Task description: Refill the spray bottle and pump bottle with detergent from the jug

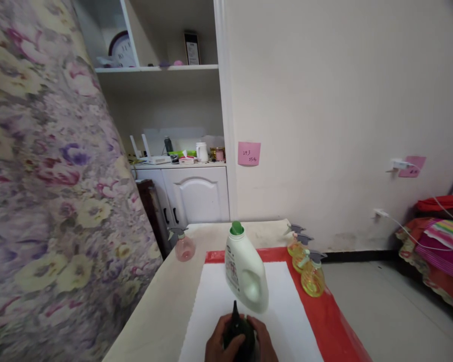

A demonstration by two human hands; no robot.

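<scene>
At the near edge of the white sheet (211,296), a dark, rounded bottle (245,342) with a pointed black tip sits between my hands. My left hand (218,341) wraps its left side, thumb across the front. My right hand (265,341) closes round the right side. The lower part of this bottle is cut off by the frame. Just beyond my hands stands a large pale green detergent jug (245,266), with a green spout at its top and its handle toward the lower right.
A pink spray bottle (184,247) stands on the table's (154,296) far left. Several yellow spray bottles (312,279) line the right side on a red mat (324,322). Behind are a white cabinet (200,193) and a wall; a floral curtain (60,201) hangs left.
</scene>
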